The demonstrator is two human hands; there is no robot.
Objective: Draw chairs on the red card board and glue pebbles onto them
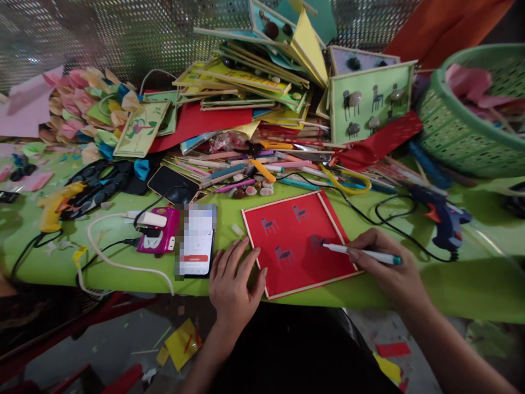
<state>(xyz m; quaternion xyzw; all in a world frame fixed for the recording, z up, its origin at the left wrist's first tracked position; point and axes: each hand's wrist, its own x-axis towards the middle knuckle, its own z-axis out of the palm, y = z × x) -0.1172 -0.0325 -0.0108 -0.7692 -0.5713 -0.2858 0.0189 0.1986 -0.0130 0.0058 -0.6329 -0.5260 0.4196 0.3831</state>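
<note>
A red card framed with pale wooden sticks lies at the table's front edge. Several small dark chairs are drawn on it. Between the fingers of my right hand is a white marker with a teal end, its tip on the lower right chair drawing. My left hand rests with fingers spread beside the card's left edge, fingertips touching the frame. A lit smartphone lies just left of that hand.
A pink power strip with cables sits left of the phone. Glue guns lie at both sides, one yellow, one blue. Behind are loose pens and pebbles, stacked framed cards and a green basket.
</note>
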